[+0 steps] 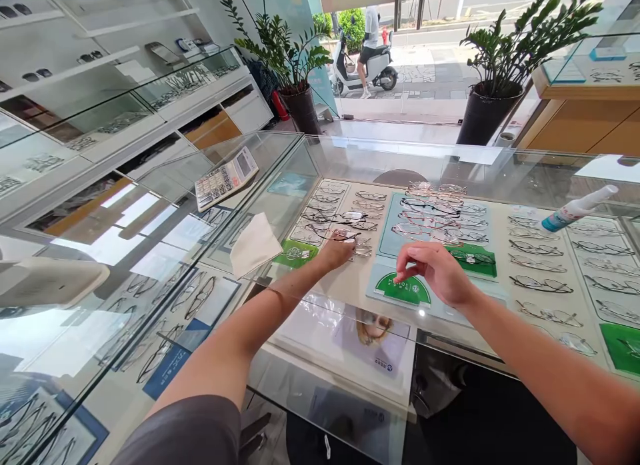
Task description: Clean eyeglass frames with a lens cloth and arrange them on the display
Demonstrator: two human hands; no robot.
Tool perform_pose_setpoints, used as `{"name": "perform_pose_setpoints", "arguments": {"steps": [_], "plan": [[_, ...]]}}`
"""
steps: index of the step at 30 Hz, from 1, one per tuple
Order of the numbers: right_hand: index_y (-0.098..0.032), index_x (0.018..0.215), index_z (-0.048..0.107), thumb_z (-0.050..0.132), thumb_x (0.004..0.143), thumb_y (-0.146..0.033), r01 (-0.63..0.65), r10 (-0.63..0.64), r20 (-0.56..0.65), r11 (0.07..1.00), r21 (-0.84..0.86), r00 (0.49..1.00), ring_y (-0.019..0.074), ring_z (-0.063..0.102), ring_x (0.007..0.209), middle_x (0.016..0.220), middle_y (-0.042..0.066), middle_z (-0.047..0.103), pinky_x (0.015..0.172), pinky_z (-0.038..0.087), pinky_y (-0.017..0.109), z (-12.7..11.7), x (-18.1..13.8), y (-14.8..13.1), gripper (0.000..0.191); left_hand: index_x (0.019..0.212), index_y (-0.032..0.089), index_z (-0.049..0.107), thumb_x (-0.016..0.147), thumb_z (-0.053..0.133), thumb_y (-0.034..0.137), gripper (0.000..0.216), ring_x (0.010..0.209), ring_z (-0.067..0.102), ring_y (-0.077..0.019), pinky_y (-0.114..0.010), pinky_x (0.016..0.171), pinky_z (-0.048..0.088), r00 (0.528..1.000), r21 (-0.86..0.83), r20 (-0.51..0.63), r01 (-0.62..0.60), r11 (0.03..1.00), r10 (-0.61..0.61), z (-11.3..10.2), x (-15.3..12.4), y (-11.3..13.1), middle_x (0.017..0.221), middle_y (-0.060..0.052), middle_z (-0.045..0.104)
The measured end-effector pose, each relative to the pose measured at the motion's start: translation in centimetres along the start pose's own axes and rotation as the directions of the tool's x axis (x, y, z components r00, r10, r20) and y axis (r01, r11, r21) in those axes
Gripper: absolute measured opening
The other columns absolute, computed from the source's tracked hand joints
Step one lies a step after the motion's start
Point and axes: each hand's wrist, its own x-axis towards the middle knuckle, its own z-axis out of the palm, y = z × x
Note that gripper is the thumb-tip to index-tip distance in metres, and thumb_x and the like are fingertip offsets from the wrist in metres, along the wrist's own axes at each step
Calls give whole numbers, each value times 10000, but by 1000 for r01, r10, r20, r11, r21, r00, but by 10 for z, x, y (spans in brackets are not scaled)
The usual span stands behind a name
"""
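Observation:
My left hand [339,252] reaches over the glass display counter, its fingers closed around a pair of dark-framed eyeglasses [346,236] among the rows of frames. Part of that pair is hidden by the fingers. My right hand [440,272] hovers above the counter with loosely bent fingers and the thumb apart, holding nothing I can see. Below it lies a green half-round card [403,288] on a pale blue board. Just beyond are red-framed eyeglasses [417,232] and black-framed eyeglasses [431,207]. A green card [300,254] lies left of my left hand.
A cream cloth [256,244] and a calculator [227,178] rest on the glass at the left. A spray bottle [579,210] stands to the right. Several more frames fill the cases. Potted plants [487,115] and a person on a scooter [371,52] are farther off.

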Motion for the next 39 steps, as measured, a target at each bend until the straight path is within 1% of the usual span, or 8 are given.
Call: {"name": "perform_pose_setpoints", "arguments": {"steps": [6,8,14,20,28,33,36,39], "plan": [[-174,722,792,648,927,-447,-6,6,-13,1000,-1,1000,182,655,710,776,58,654,717,649,358,1,0,-1,371,993,151,749,980,509,93,248,839,658,-243,-418,938,461,998,-20,40,-46,999,47,-10,-14,11,967,-139,739],[-175,718,789,655,926,-448,-8,8,-16,1000,-13,1000,182,659,710,773,57,655,715,642,349,1,0,-2,368,994,146,749,999,483,82,274,865,661,-245,-426,943,450,997,-28,46,-62,998,63,-13,-21,15,1018,-142,754],[-172,714,796,643,921,-425,-4,4,2,1000,-23,1000,180,673,692,755,53,659,703,626,335,0,-2,-4,361,980,173,764,1050,506,167,267,1161,609,-314,-479,1034,387,996,-76,59,-63,995,67,-23,-52,27,1080,-141,769],[-166,701,793,675,908,-446,-2,2,-21,1000,-21,1000,186,710,670,734,47,671,696,620,322,-1,-2,-3,367,960,181,776,1040,558,193,233,1133,609,-304,-481,1000,389,990,-110,133,-33,993,48,-49,-77,36,1073,-137,776],[-158,708,801,711,896,-484,-42,42,61,999,-5,997,186,696,678,735,56,673,713,640,330,-9,3,-3,387,921,217,780,961,697,216,92,1082,639,-287,-432,919,415,946,-194,312,-32,981,92,-85,-120,65,1023,-99,795],[-156,715,801,705,916,-474,-37,40,72,999,-34,997,194,709,686,736,56,674,730,638,339,-7,0,-5,388,820,235,700,949,632,173,159,980,625,-266,-423,895,436,899,-380,378,-68,922,222,-130,-169,89,913,-88,744],[-155,720,799,711,918,-473,-36,40,76,998,-57,996,190,697,690,741,60,679,732,636,341,-5,-1,-5,385,842,251,670,989,583,195,180,967,619,-252,-421,881,441,898,-465,346,-88,881,272,-174,-196,99,925,-78,740],[-156,715,794,718,915,-480,-35,40,74,997,-65,996,183,686,687,738,58,678,727,631,337,-4,0,-5,389,916,287,682,1029,586,263,150,1003,626,-234,-401,895,450,902,-536,289,-124,835,320,-226,-207,98,976,-50,766]]}}
